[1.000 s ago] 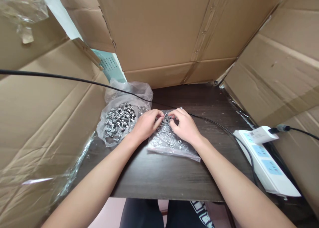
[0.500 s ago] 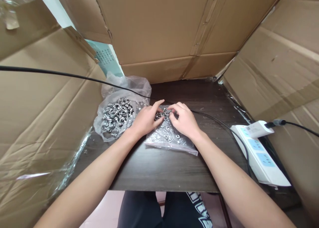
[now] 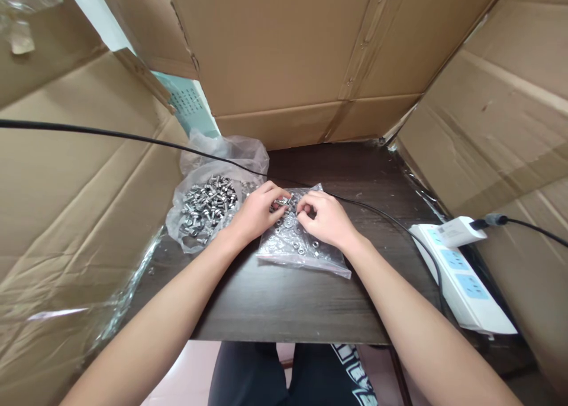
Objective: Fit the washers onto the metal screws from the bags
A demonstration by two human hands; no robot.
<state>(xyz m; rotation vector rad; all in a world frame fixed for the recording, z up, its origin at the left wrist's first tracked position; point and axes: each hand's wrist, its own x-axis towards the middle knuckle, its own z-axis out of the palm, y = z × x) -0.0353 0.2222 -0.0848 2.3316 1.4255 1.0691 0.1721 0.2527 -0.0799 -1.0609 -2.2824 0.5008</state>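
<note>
Hands, two: my left hand [image 3: 255, 213] and my right hand [image 3: 326, 219], both resting on the flat bag, fingertips pinched together on small metal pieces at its far end; exactly which piece each holds, I cannot tell.

Plastic bags, two. Flat clear bag [image 3: 302, 249], mid-table under my hands: loose washers and nuts, too many to count. Open crumpled bag [image 3: 208, 208], just left of it: a heap of steel screws, uncounted.

Power strip [image 3: 461, 276], one, white, at the right edge. Black cable [image 3: 133, 137], one, crossing behind the bags.

Surface: dark wood table [image 3: 288, 305]. Surround: cardboard panels [image 3: 284, 51] on three sides.
</note>
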